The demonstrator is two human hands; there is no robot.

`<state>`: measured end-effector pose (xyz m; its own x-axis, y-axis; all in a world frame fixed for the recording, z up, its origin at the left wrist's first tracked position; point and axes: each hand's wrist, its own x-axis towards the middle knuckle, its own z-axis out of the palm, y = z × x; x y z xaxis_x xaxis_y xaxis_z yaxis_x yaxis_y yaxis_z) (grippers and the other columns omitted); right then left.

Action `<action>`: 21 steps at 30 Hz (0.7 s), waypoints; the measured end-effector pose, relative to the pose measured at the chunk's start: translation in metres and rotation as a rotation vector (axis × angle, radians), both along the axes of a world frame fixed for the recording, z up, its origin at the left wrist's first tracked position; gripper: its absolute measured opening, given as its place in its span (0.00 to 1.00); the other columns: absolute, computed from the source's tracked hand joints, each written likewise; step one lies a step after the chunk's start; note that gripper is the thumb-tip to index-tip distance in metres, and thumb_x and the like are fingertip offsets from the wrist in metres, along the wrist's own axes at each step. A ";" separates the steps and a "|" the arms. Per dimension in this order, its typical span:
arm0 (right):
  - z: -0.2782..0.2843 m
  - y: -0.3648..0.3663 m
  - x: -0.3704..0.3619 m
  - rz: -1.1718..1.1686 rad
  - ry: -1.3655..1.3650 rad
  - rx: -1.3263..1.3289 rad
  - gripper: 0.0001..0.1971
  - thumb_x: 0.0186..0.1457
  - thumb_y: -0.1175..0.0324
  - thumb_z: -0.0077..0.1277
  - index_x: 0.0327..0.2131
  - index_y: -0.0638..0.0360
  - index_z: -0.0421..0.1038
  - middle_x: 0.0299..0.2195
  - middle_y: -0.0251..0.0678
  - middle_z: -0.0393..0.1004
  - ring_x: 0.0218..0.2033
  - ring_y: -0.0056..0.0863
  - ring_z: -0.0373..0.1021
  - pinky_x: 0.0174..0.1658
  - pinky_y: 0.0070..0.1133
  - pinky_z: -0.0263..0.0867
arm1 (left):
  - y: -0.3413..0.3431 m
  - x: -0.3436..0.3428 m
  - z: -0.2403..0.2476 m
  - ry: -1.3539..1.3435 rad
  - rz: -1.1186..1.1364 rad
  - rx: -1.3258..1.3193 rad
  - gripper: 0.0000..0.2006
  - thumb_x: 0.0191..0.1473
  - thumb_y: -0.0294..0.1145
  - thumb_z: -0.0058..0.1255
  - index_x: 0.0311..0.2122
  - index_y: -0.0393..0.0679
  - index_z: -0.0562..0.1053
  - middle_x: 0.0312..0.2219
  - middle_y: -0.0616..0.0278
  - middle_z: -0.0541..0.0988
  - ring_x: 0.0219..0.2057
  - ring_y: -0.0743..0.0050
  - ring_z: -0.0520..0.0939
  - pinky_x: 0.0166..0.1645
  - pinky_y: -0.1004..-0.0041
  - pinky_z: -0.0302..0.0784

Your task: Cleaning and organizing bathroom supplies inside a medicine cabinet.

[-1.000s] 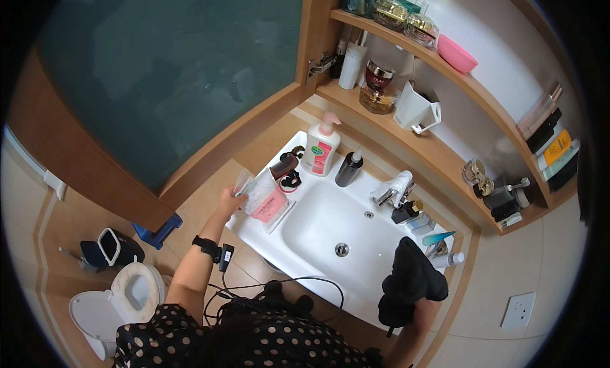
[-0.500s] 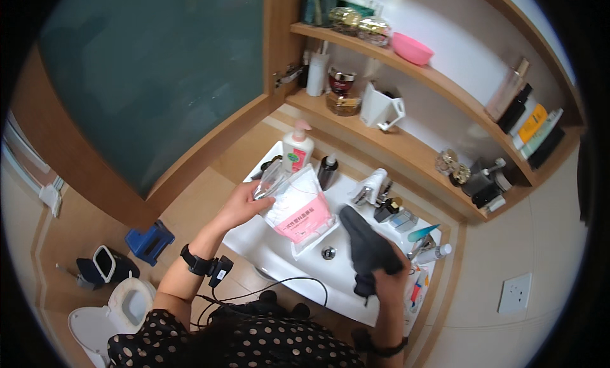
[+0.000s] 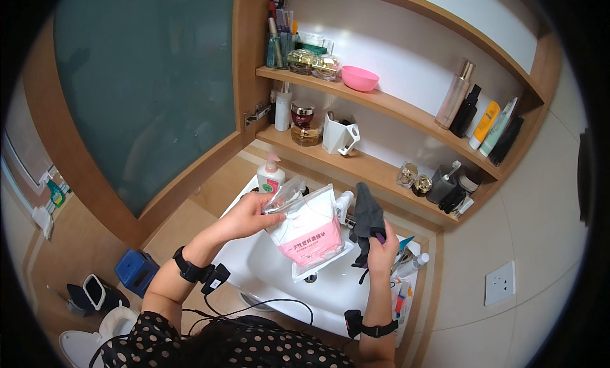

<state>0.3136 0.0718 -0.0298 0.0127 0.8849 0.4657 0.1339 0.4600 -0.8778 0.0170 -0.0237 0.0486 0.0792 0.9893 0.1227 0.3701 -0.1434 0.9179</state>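
My left hand (image 3: 244,218) pinches the upper left corner of a white and pink plastic pouch (image 3: 310,231), its thumb lying on the front. Crumpled clear plastic (image 3: 289,193) sticks up at the pouch's top edge, next to those fingers. A limp dark grey cloth (image 3: 366,215) is gripped in my right hand (image 3: 382,253), just right of the pouch. Both things are held up over the white sink (image 3: 264,260). The pouch hides part of the drain, and the cloth covers the middle of the tap.
A pump bottle (image 3: 270,177) stands on the sink's back left corner. Bottles and tubes, among them a clear bottle (image 3: 416,263), crowd its right end. Above are wooden shelves (image 3: 394,168) with jars, a white mug (image 3: 340,136) and a pink bowl (image 3: 360,79). An open cabinet door (image 3: 146,101) is at left.
The view has tilted upward, so more of the shelves shows. My right hand has raised the cloth closer to the pouch. My left hand still holds the pouch.
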 end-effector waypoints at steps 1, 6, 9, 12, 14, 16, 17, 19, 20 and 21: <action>0.008 -0.007 0.000 -0.008 -0.002 0.000 0.24 0.38 0.84 0.48 0.45 0.65 0.70 0.44 0.45 0.72 0.43 0.42 0.69 0.51 0.28 0.62 | 0.001 0.004 -0.002 0.013 -0.020 0.014 0.11 0.53 0.31 0.54 0.39 0.37 0.75 0.26 0.71 0.75 0.27 0.89 0.70 0.30 0.81 0.69; 0.059 -0.057 -0.048 -0.007 -0.591 0.632 0.30 0.35 0.83 0.47 0.48 0.51 0.72 0.51 0.38 0.68 0.47 0.38 0.65 0.51 0.28 0.62 | 0.009 0.016 0.002 0.148 0.013 0.143 0.08 0.50 0.32 0.54 0.34 0.40 0.74 0.16 0.65 0.70 0.20 0.85 0.67 0.25 0.77 0.64; 0.047 -0.061 -0.052 0.048 -0.587 0.550 0.31 0.36 0.84 0.45 0.47 0.46 0.72 0.51 0.37 0.67 0.47 0.39 0.64 0.49 0.28 0.63 | -0.001 0.027 0.034 0.039 -0.065 0.021 0.08 0.52 0.32 0.54 0.35 0.39 0.74 0.15 0.70 0.71 0.19 0.85 0.67 0.23 0.77 0.64; 0.018 -0.039 -0.025 0.038 -0.616 0.208 0.31 0.36 0.85 0.44 0.48 0.51 0.71 0.46 0.40 0.72 0.46 0.38 0.68 0.50 0.26 0.64 | -0.001 0.005 0.032 0.030 -0.090 -0.043 0.08 0.55 0.33 0.53 0.36 0.40 0.75 0.17 0.76 0.70 0.15 0.92 0.66 0.19 0.84 0.62; 0.000 -0.017 -0.001 0.133 -0.273 -0.156 0.29 0.37 0.86 0.42 0.48 0.57 0.71 0.41 0.41 0.75 0.45 0.35 0.71 0.51 0.23 0.63 | -0.009 0.007 0.054 0.056 -0.154 -0.054 0.08 0.55 0.33 0.53 0.36 0.40 0.75 0.17 0.75 0.70 0.14 0.91 0.67 0.17 0.85 0.62; 0.008 -0.012 0.008 0.259 0.057 -0.200 0.25 0.40 0.87 0.44 0.46 0.64 0.71 0.41 0.37 0.76 0.43 0.26 0.71 0.49 0.20 0.63 | -0.011 0.007 0.064 0.085 -0.201 -0.063 0.08 0.55 0.33 0.53 0.36 0.40 0.75 0.17 0.74 0.71 0.13 0.90 0.67 0.16 0.85 0.62; 0.016 -0.012 0.005 0.369 0.223 -0.286 0.23 0.43 0.85 0.45 0.46 0.64 0.70 0.42 0.36 0.75 0.43 0.26 0.70 0.49 0.20 0.63 | -0.012 0.008 0.067 0.084 -0.262 -0.116 0.09 0.55 0.34 0.53 0.36 0.40 0.75 0.16 0.73 0.71 0.12 0.90 0.67 0.15 0.84 0.62; 0.037 -0.022 -0.004 0.526 0.411 -0.415 0.20 0.51 0.79 0.49 0.49 0.62 0.67 0.45 0.34 0.72 0.45 0.26 0.68 0.50 0.22 0.63 | -0.012 0.014 0.075 0.088 -0.313 -0.203 0.10 0.55 0.36 0.53 0.37 0.39 0.74 0.18 0.73 0.70 0.15 0.91 0.68 0.17 0.84 0.63; 0.035 -0.024 -0.011 0.572 0.417 -0.462 0.22 0.50 0.77 0.51 0.51 0.62 0.65 0.48 0.34 0.70 0.48 0.26 0.66 0.52 0.24 0.61 | -0.002 0.013 0.064 0.108 -0.311 -0.087 0.12 0.55 0.37 0.54 0.38 0.38 0.74 0.20 0.75 0.70 0.21 0.92 0.67 0.22 0.83 0.63; 0.037 -0.031 -0.015 0.613 0.402 -0.502 0.24 0.49 0.77 0.53 0.52 0.62 0.64 0.49 0.34 0.69 0.48 0.26 0.66 0.53 0.24 0.61 | 0.001 0.006 0.057 0.076 -0.302 -0.046 0.13 0.55 0.39 0.53 0.39 0.41 0.73 0.21 0.76 0.70 0.22 0.91 0.68 0.25 0.84 0.64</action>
<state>0.2985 0.0406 0.0068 -0.4514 0.8884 0.0829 -0.3711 -0.1024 -0.9229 0.0234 -0.0230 0.1060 0.3774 0.9240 0.0609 0.3847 -0.2163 0.8973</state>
